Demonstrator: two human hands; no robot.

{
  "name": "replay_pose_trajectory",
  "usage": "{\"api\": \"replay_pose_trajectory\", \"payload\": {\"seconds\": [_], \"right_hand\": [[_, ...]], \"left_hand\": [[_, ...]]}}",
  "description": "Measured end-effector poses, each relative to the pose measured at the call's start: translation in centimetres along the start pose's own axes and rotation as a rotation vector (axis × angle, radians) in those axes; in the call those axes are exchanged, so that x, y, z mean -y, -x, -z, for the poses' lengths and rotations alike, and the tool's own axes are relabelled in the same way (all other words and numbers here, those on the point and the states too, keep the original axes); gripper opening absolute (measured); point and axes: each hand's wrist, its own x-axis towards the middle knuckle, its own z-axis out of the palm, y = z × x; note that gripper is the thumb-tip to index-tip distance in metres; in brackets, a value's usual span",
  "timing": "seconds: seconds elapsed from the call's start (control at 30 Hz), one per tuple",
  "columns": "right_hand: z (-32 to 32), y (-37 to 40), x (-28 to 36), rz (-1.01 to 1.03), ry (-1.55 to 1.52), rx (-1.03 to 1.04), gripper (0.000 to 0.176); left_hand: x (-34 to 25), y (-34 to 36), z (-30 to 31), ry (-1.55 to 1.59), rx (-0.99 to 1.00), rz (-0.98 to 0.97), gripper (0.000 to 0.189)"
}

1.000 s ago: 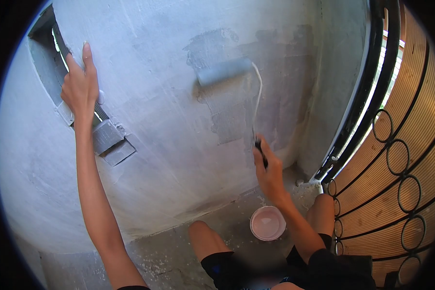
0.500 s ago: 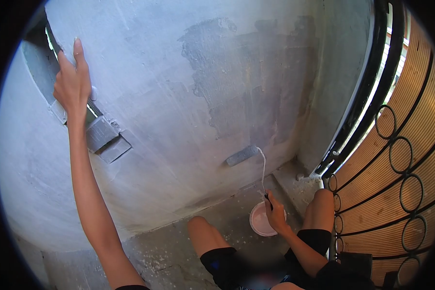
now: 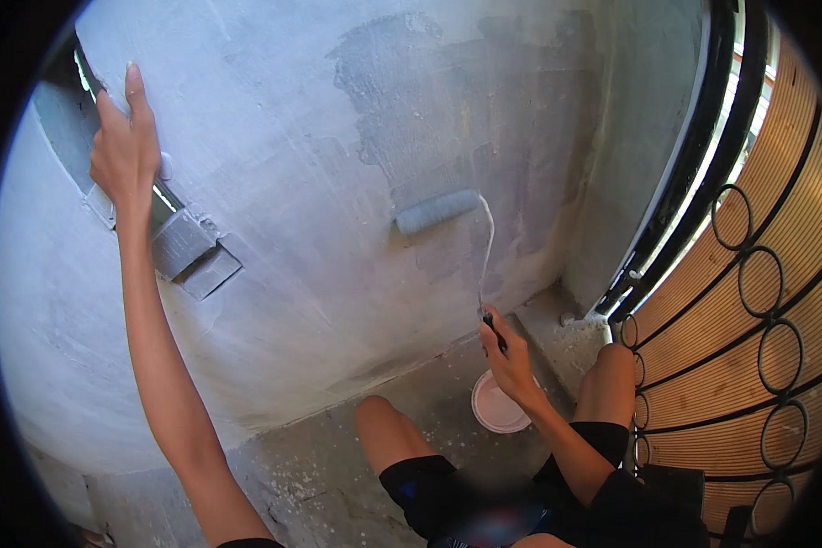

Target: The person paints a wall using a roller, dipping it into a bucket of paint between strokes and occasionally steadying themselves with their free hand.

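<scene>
My right hand [image 3: 510, 352] is closed round the black handle [image 3: 494, 331] of a paint roller. The roller's grey-blue sleeve [image 3: 437, 212] lies against the wall [image 3: 283, 219], to the right of its middle, joined to the handle by a bent, whitish rod. Higher up at the left, my left hand [image 3: 126, 151] grips the edge of a narrow opening in the wall, one digit stretched over the wall's face and other fingers partly hidden. Darker, uneven patches [image 3: 411, 110] mark the wall above the sleeve. A pinkish round container [image 3: 500, 403] stands on the floor below my right hand.
My bent knees [image 3: 388, 429] stand either side of the container. At the right is a ribbed, tan gate panel [image 3: 703, 393] with black bars and rings. Grey blocks [image 3: 184, 245] sit below the opening. White specks dot the floor [image 3: 329, 475].
My right hand has moved up and slightly left, and the roller sleeve has gone up the wall with it. My left hand still grips the opening's edge.
</scene>
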Motion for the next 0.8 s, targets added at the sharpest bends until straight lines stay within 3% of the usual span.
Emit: {"api": "replay_pose_trajectory", "payload": {"seconds": [0.03,0.1,0.2,0.33,0.4,0.47,0.53,0.6,0.8], "right_hand": [[0.1,0.4,-0.3,0.000,-0.003,0.003,0.039],[0.6,1.2,-1.4,-0.201,-0.289,0.149,0.043],[1.4,1.4,-4.3,-0.156,-0.068,0.160,0.044],[1.5,2.8,-7.9,-0.183,-0.099,0.163,0.044],[1.8,4.1,-9.3,-0.317,-0.003,0.188,0.039],[2.1,5.6,-12.3,-0.315,0.026,0.209,0.038],[2.2,6.7,-13.2,-0.313,0.051,0.231,0.042],[2.4,7.4,-12.7,-0.522,-0.029,0.241,0.047],[1.8,7.6,-11.1,-0.583,-0.077,0.178,0.046]], "left_hand": [[0.1,-0.1,0.0,-0.004,-0.001,-0.001,0.086],[0.2,-0.1,-0.2,0.004,-0.012,-0.005,0.087],[0.3,-0.1,-0.2,0.002,-0.003,-0.003,0.087],[0.5,-0.1,-0.4,0.012,-0.030,-0.019,0.087],[0.4,-0.1,-0.4,0.006,-0.017,-0.003,0.088],[0.5,-0.1,-0.6,0.018,-0.019,-0.007,0.088],[0.6,-0.1,-0.6,0.027,-0.023,-0.016,0.089],[0.6,-0.1,-0.6,0.029,-0.028,-0.017,0.089],[0.7,-0.2,-0.7,0.015,-0.029,-0.017,0.088]]}}
